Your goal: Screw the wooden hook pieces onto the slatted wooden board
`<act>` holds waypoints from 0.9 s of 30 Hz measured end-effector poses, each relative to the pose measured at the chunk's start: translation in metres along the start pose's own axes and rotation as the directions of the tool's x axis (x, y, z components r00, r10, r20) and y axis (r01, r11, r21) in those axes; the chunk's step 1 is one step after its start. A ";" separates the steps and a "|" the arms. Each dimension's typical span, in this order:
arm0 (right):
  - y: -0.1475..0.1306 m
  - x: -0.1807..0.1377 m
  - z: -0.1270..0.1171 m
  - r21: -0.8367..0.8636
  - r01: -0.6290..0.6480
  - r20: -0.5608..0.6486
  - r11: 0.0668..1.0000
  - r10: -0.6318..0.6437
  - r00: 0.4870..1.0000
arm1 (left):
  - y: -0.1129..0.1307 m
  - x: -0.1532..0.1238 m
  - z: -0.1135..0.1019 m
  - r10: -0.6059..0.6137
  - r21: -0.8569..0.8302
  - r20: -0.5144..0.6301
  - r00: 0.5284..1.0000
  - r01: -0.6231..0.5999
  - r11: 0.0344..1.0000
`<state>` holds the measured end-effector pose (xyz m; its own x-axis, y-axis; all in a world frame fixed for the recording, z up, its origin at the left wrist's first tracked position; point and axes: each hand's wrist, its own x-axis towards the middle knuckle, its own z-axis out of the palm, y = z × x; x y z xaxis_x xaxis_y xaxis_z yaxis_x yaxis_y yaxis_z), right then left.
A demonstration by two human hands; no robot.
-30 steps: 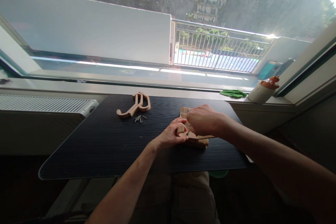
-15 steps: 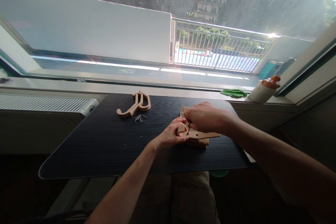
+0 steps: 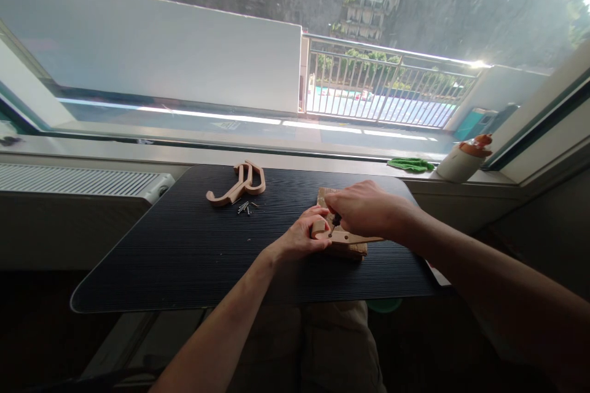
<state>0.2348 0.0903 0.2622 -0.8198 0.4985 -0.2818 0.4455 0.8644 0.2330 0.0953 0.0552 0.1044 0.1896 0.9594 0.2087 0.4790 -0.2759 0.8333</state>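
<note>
Wooden hook piece (image 3: 351, 237) is lying flat on a brownish slab (image 3: 354, 251), could be cardboard or wood, hard to say. Both sit toward the right side of the black ribbed tabletop (image 3: 184, 252), right in front of the person.

Left hand (image 3: 302, 238) is wrapped around the left end of that piece, fingers curled over it and clamped on, pinning it against the slab. Right hand (image 3: 364, 212) comes in from the right and hovers over the middle of the piece, with thumb and fingertips pinched together on a small dark bit (image 3: 336, 220) that points down at the wood. It's too tiny to tell if it's a screw or a tool tip.

Further back on the table, well apart from the hands, there's a little pile of curved wooden hooks (image 3: 237, 184), and just beside them a scatter of small metal screws or nails (image 3: 245, 207).

On the window sill off to the right you've got a green cloth (image 3: 410, 164) and, near it, a white bottle with an orange top (image 3: 461, 159). A white radiator (image 3: 78, 183) runs along the left under the sill. Outside there's a balcony railing (image 3: 382, 89).
</note>
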 end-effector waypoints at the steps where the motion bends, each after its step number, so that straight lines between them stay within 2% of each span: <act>1: 0.000 -0.001 0.000 -0.005 0.000 -0.002 1.000 0.000 1.000 | 0.000 0.000 0.000 0.002 -0.001 0.000 1.000 -0.002 1.000; 11: 0.003 0.003 0.001 -0.002 0.018 -0.045 1.000 -0.018 0.999 | -0.005 0.001 0.002 0.041 -0.014 -0.010 0.999 -0.041 0.999; 22: 0.001 0.001 -0.002 -0.001 0.027 -0.005 1.000 -0.027 1.000 | -0.001 0.000 0.001 0.026 0.000 0.000 1.000 -0.026 1.000; 27: -0.001 0.000 0.000 -0.023 -0.016 -0.002 1.000 0.016 1.000 | 0.001 0.000 0.000 0.056 0.023 0.017 0.998 -0.056 0.998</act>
<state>0.2341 0.0891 0.2620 -0.8131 0.5125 -0.2761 0.4507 0.8544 0.2587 0.0955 0.0551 0.1050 0.2308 0.9414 0.2461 0.4875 -0.3308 0.8081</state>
